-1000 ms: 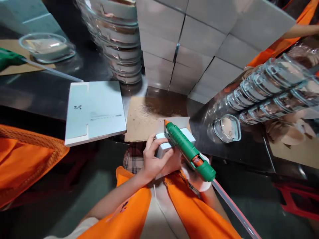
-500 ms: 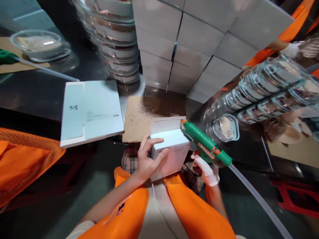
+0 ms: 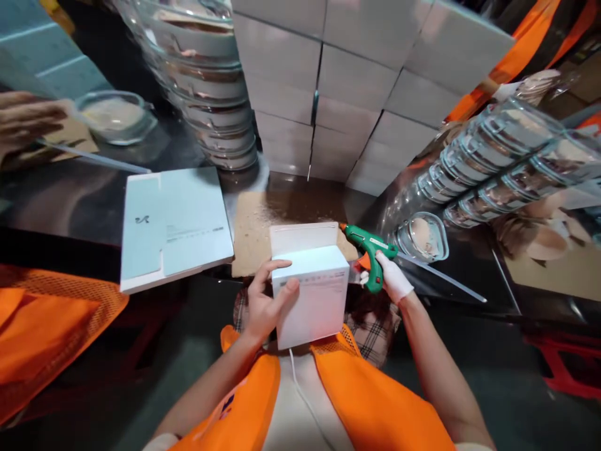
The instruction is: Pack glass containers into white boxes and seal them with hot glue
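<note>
A: Where is the box (image 3: 312, 307)?
B: Over the person's lap, at the near edge of the table (image 3: 474, 275). Its flap (image 3: 304, 238) stands up along the far side. What's inside I can't tell.

A: And the left hand (image 3: 268, 299)?
B: Grasping the box by its left side, thumb on the near face, fingers reaching over the top corner, so it is only partly closed.

A: The right hand (image 3: 393, 275)?
B: It wears a white glove and is wrapped round the grip of the green glue gun (image 3: 373, 247). The orange nozzle points at the flap's right corner; whether they touch I can't tell. A clear glue stick (image 3: 446, 279) runs out of the back.

A: What lies nearby?
B: A cardboard sheet (image 3: 251, 235) beyond the box, and left of it a flat carton (image 3: 178, 225) lying down. To the right stands a glass dish (image 3: 422, 238) with something pale and rounded in it.

A: Farther off?
B: A tall dish stack (image 3: 206, 94) at left, with pale and brown contents showing through the glass, and similar dish rows (image 3: 493, 150) at right. Between them rises a wall of white boxes (image 3: 328, 81). At far left, another person's hand (image 3: 30, 119) is near a lone dish (image 3: 115, 119) holding something pale.
</note>
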### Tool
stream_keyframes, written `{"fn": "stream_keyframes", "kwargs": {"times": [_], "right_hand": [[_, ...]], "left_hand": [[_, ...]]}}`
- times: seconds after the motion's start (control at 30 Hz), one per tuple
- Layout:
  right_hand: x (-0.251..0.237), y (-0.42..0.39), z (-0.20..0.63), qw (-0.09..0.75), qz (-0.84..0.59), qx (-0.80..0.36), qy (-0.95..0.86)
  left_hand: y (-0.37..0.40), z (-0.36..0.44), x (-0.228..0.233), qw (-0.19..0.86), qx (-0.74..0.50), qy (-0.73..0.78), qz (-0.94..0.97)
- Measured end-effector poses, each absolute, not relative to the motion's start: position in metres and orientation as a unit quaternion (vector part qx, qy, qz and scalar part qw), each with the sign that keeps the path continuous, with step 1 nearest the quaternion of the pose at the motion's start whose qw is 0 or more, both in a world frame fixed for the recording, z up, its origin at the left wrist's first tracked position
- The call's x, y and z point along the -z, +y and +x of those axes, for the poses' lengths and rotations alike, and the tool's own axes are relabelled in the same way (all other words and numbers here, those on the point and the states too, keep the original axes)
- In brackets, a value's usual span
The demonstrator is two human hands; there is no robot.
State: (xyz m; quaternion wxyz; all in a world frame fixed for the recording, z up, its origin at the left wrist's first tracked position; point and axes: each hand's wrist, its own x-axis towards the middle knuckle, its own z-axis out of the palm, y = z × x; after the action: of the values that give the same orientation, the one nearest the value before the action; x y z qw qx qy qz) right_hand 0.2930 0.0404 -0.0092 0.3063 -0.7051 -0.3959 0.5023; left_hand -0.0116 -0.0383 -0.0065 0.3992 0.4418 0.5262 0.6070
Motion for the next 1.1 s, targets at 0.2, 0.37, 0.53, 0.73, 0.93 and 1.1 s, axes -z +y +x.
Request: {"fn": "stream_keyframes", "kwargs": {"times": [0.2, 0.37, 0.53, 0.73, 0.93, 1.1], "right_hand": [[-0.033, 0.041, 0.301, 0.269, -0.761, -0.391, -0.442], [-0.055, 0.036, 0.244, 0.401, -0.594, -0.484, -0.501], [-0.049, 0.032, 0.224, 0.419, -0.489, -0.583, -0.495], [-0.056, 0.027, 0.241, 0.348, -0.333, -0.477, -0.735], [-0.049, 0.023, 0.227, 0.357, -0.294, -0.412, -0.785], [-0.027, 0.006, 0.211, 0.534, -0.407, -0.340, -0.659]], "left_hand": [[-0.036, -0.006, 0.004, 0.399, -0.602, 0.519, 0.458], [-0.035, 0.001, 0.002, 0.400, -0.580, 0.506, 0.498], [-0.029, 0.007, 0.004, 0.411, -0.627, 0.475, 0.460], [-0.018, -0.003, 0.007, 0.406, -0.644, 0.410, 0.502], [-0.023, -0.008, -0.001, 0.376, -0.631, 0.417, 0.535], [-0.024, 0.002, -0.006, 0.387, -0.646, 0.440, 0.489]]}}
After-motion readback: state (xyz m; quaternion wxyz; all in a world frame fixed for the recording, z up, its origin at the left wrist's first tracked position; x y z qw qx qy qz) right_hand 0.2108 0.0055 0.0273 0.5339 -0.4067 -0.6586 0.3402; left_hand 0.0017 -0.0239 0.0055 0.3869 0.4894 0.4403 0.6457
